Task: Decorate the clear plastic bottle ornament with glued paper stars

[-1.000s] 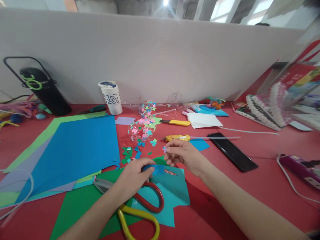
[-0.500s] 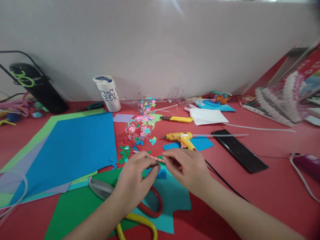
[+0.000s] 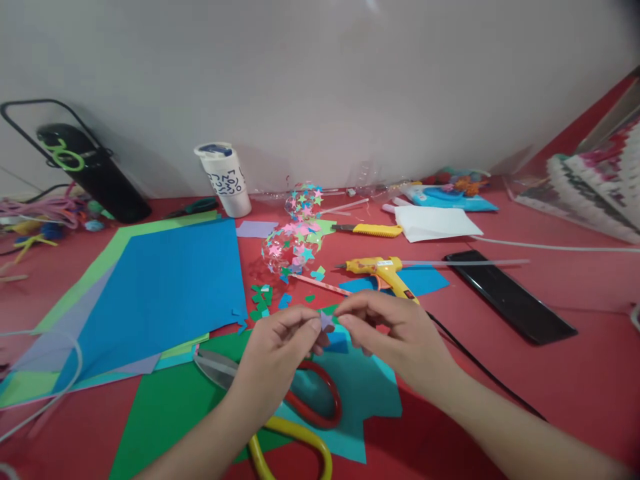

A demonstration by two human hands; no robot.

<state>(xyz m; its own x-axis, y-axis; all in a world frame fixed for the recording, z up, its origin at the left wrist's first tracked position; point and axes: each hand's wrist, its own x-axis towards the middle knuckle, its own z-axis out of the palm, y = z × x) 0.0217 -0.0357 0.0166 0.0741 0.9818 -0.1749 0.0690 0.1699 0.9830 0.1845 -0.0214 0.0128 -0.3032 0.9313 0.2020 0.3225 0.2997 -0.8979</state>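
Observation:
My left hand [image 3: 275,357] and my right hand [image 3: 395,337] meet above the red table [image 3: 550,380], both pinching a tiny lilac paper star [image 3: 327,323] between fingertips. Just under them lie a small blue paper scrap [image 3: 339,343], a teal sheet [image 3: 365,393] and a green sheet [image 3: 160,413]. Big scissors [image 3: 300,427] with red and yellow handles rest beneath my left wrist. A thin pink stick [image 3: 320,285] lies beyond my fingers, near a clear ball covered in coloured paper stars [image 3: 295,243].
A yellow glue gun [image 3: 383,270] with its black cord lies right of centre. A stack of blue, lilac and green sheets [image 3: 150,293] fills the left. A white cup [image 3: 225,180], yellow knife [image 3: 373,231], white paper [image 3: 433,223], black phone [image 3: 510,297] and black holder [image 3: 93,173] lie farther back.
The pink stick that my hands held half a second ago now lies on the table. My fingers now pinch the small lilac star. The view has shifted slightly left.

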